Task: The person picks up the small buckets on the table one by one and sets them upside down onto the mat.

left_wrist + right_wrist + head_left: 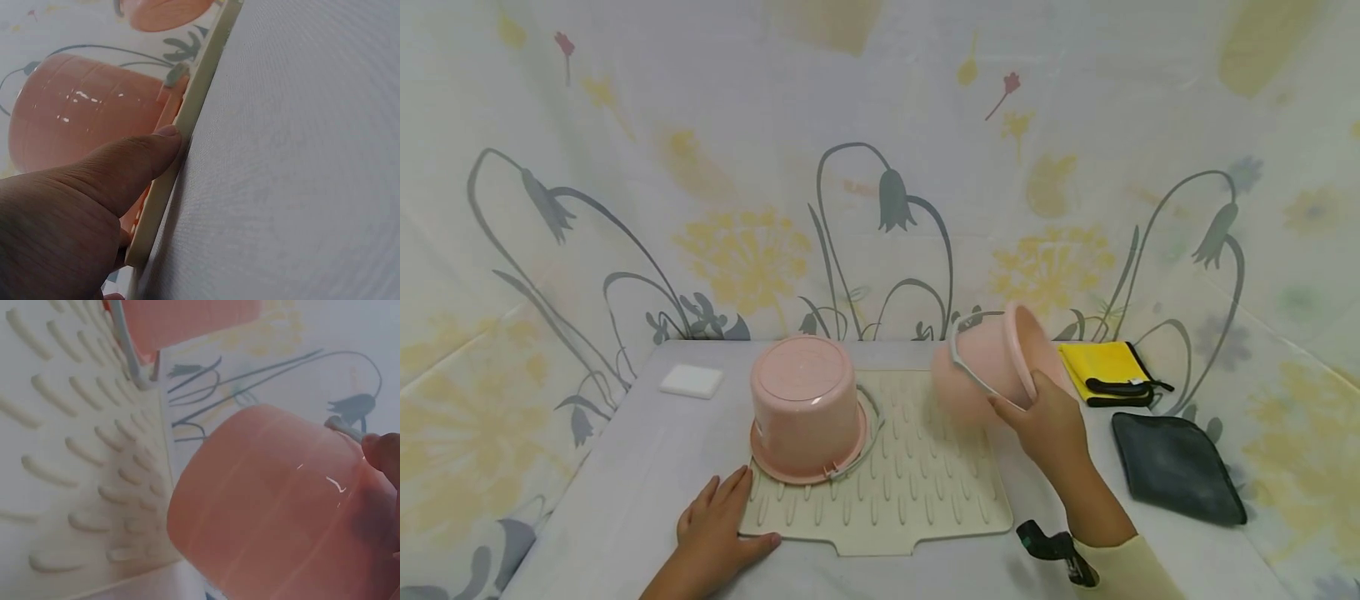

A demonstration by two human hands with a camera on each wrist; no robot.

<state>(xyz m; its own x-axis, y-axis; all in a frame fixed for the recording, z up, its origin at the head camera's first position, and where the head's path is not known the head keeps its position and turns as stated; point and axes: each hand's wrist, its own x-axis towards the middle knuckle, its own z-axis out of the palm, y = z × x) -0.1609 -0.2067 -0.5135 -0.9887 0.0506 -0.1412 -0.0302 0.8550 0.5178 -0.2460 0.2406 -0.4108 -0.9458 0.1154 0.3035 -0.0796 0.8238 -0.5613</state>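
Near mat, held bucket: axis tilted, mouth facing right

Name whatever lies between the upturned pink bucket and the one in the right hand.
The head view shows the grey handle of the upturned bucket, then a bare stretch of ridged mat, up to the held bucket.

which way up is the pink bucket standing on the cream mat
Upside down: the pink bucket has its round base facing up and its wider rim down on the ridged draining mat.
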